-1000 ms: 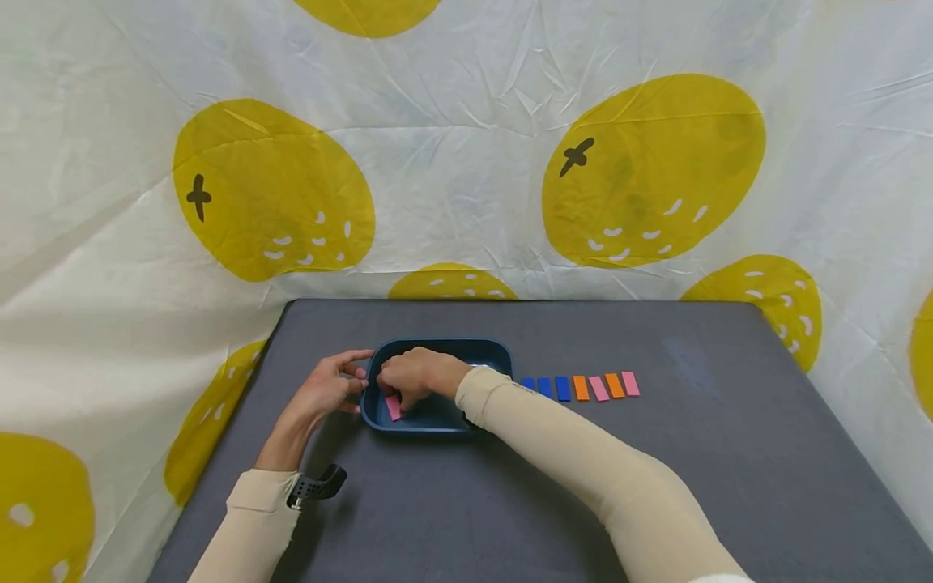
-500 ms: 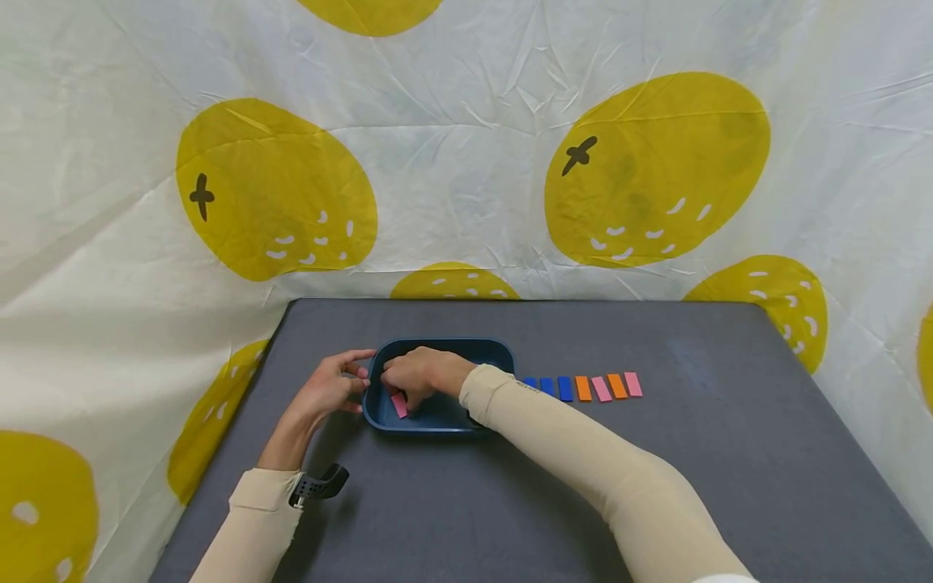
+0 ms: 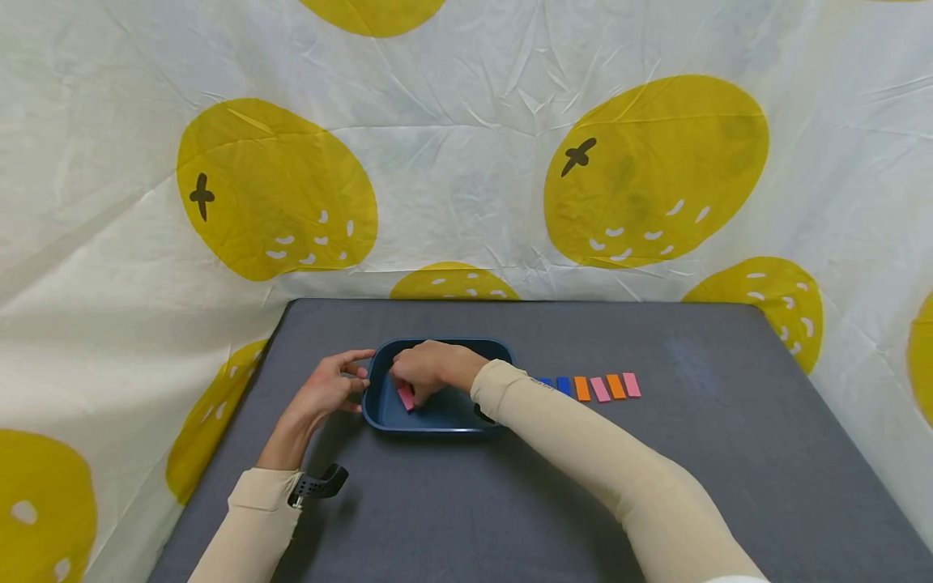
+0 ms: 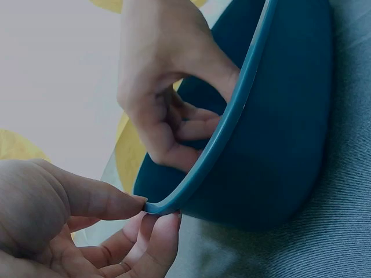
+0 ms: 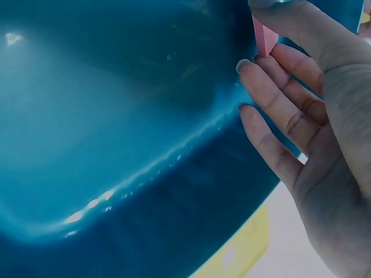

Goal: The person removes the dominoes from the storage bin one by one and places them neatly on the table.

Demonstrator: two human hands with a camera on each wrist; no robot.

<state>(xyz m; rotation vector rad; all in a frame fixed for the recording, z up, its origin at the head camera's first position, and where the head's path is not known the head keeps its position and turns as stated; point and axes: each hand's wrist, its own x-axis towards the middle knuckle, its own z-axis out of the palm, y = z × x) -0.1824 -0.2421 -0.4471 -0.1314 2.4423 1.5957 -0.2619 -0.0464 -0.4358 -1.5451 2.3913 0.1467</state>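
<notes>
A dark blue rectangular plastic tub (image 3: 445, 417) stands on the grey table. My left hand (image 3: 324, 385) is at its left end. In the left wrist view the thumb and a finger pinch the tub's rim (image 4: 235, 116). My right hand (image 3: 430, 366) reaches down inside the tub. Between its thumb and forefinger it holds a small flat pink block (image 3: 405, 397), shaped like a domino. The right wrist view shows the same pink block (image 5: 265, 37) at the thumb, with the other fingers loosely bent beside the tub's wall. My right forearm covers part of the tub's right end.
Right of the tub runs a row of similar blocks: blue ones (image 3: 564, 386), then an orange block (image 3: 581, 389), a pink block (image 3: 600, 389), another orange and another pink. My right sleeve (image 3: 583, 445) partly hides the row's left end. A patterned cloth (image 3: 459, 178) hangs behind the table.
Inside the tub my right hand has shifted right and slightly away from me, carrying the pink block along. My left hand stays at the rim. The sleeve now hides more of the blue blocks.
</notes>
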